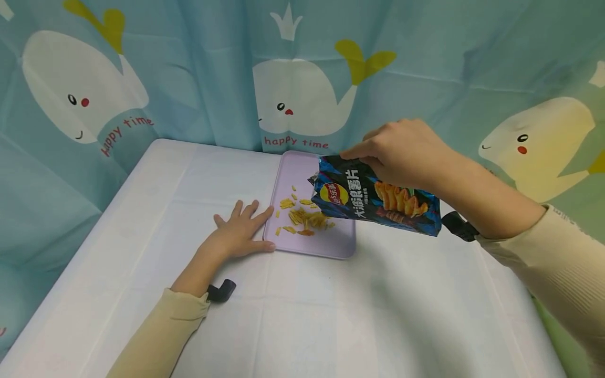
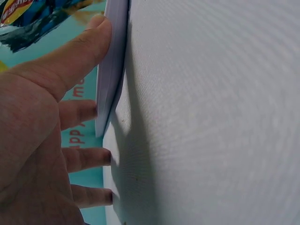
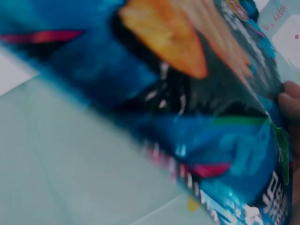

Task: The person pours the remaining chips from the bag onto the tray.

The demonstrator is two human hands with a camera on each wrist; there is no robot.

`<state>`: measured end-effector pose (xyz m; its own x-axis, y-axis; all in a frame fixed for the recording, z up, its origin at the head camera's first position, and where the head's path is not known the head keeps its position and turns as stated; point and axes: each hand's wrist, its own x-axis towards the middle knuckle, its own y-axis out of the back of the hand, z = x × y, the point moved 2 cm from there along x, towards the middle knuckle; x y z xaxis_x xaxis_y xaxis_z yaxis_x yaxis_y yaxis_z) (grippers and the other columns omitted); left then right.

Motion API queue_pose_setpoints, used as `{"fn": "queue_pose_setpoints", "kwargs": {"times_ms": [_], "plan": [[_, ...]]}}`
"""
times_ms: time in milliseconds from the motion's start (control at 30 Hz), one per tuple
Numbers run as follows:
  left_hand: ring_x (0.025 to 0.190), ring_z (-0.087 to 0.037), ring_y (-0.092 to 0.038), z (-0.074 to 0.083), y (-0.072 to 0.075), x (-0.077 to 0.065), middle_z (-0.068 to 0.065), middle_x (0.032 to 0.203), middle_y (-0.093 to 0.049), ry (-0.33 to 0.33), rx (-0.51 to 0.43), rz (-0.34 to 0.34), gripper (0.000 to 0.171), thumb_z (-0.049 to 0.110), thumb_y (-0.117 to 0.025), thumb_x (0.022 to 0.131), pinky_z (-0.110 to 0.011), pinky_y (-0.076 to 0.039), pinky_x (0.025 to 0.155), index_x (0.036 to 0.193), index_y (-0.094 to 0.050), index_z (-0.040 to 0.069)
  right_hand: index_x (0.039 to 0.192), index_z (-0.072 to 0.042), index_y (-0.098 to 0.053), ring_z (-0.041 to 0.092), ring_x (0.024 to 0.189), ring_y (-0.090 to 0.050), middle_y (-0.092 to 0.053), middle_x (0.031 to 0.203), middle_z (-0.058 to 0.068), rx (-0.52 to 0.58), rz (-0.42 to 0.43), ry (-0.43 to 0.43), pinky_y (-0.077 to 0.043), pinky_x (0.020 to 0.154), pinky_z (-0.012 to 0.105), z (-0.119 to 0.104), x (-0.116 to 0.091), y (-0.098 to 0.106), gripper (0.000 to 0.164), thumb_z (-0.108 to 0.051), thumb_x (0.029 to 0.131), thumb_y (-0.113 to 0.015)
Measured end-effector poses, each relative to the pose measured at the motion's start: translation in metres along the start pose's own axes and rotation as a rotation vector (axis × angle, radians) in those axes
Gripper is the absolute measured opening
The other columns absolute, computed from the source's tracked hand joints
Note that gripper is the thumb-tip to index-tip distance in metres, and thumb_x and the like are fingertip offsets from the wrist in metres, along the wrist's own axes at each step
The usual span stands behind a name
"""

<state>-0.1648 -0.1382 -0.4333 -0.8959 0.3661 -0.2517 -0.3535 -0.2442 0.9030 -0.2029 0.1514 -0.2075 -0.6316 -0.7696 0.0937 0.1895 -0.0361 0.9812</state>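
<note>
My right hand grips a blue and black potato chip bag from above, tilted on its side over a lilac tray. The bag's torn mouth faces left, over the tray's middle. Broken yellow chips lie scattered in a loose pile on the tray. My left hand is spread flat at the tray's left edge, with thumb and index fingertip right at the rim. In the left wrist view, the thumb overlaps the tray's side. The bag fills most of the right wrist view, blurred.
A white cloth covers the table under the tray. Behind it hangs a blue curtain printed with white whales, close to the tray's far edge. A black wrist strap piece sits at the left cuff.
</note>
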Motion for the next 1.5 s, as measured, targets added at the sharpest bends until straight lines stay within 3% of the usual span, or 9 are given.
{"fn": "queue_pose_setpoints", "kwargs": {"times_ms": [400,833,1067,1200,1333,1433,1500], "plan": [[0.147,-0.056,-0.006,0.000,-0.001,0.001,-0.022,0.164,-0.018,-0.012,0.003,0.005,0.094,0.064,-0.067,0.084,-0.089,-0.010,0.094,0.159,-0.027,0.023,0.118,-0.025,-0.076,0.015,0.046,-0.036,-0.072,0.081,0.001,-0.003,0.002,-0.016,-0.024,0.043,0.028,-0.001,-0.002,0.003,0.034,-0.006,0.097,-0.056],[0.147,-0.056,-0.005,0.001,0.002,0.001,-0.023,0.164,-0.017,-0.003,0.009,-0.003,0.094,0.063,-0.067,0.085,-0.089,-0.011,0.094,0.159,-0.027,0.022,0.117,-0.024,-0.077,0.016,0.045,-0.033,-0.068,0.071,0.002,-0.016,-0.004,0.002,-0.021,0.043,0.027,-0.005,0.005,0.009,0.032,-0.008,0.098,-0.056],[0.147,-0.056,-0.005,-0.001,0.001,0.001,-0.023,0.164,-0.017,-0.005,0.000,-0.006,0.095,0.064,-0.067,0.084,-0.089,-0.010,0.094,0.159,-0.026,0.023,0.118,-0.025,-0.076,0.016,0.044,-0.028,-0.074,0.081,0.005,0.001,-0.059,-0.021,-0.018,0.044,0.027,-0.005,0.014,0.011,0.037,-0.005,0.095,-0.055],[0.147,-0.057,-0.005,-0.001,0.000,0.001,-0.023,0.164,-0.018,-0.007,0.003,0.002,0.094,0.064,-0.067,0.085,-0.090,-0.010,0.094,0.159,-0.027,0.022,0.119,-0.027,-0.076,0.016,0.044,-0.028,-0.064,0.063,0.003,-0.009,-0.073,-0.042,-0.019,0.043,0.027,-0.006,0.019,0.009,0.037,-0.007,0.096,-0.055],[0.147,-0.056,-0.005,-0.001,-0.001,0.001,-0.022,0.164,-0.018,-0.001,0.004,0.000,0.095,0.064,-0.067,0.084,-0.089,-0.010,0.094,0.159,-0.026,0.023,0.119,-0.028,-0.076,0.016,0.045,-0.030,-0.057,0.056,0.002,-0.010,-0.077,-0.042,-0.020,0.043,0.027,-0.008,0.022,0.008,0.036,-0.009,0.096,-0.057],[0.147,-0.056,-0.006,-0.001,-0.003,0.002,-0.022,0.164,-0.018,-0.002,0.007,0.002,0.095,0.065,-0.066,0.084,-0.089,-0.010,0.094,0.159,-0.027,0.023,0.117,-0.028,-0.076,0.017,0.045,-0.033,-0.065,0.064,0.002,-0.004,-0.076,-0.035,-0.022,0.042,0.028,-0.008,0.022,0.007,0.034,-0.009,0.095,-0.059],[0.148,-0.056,-0.006,-0.001,-0.003,0.002,-0.022,0.164,-0.018,0.004,0.012,0.002,0.095,0.065,-0.066,0.084,-0.089,-0.010,0.094,0.159,-0.026,0.023,0.118,-0.028,-0.076,0.017,0.045,-0.033,-0.063,0.061,0.004,-0.007,-0.067,-0.028,-0.022,0.043,0.028,-0.007,0.023,0.006,0.034,-0.009,0.096,-0.059]]}}
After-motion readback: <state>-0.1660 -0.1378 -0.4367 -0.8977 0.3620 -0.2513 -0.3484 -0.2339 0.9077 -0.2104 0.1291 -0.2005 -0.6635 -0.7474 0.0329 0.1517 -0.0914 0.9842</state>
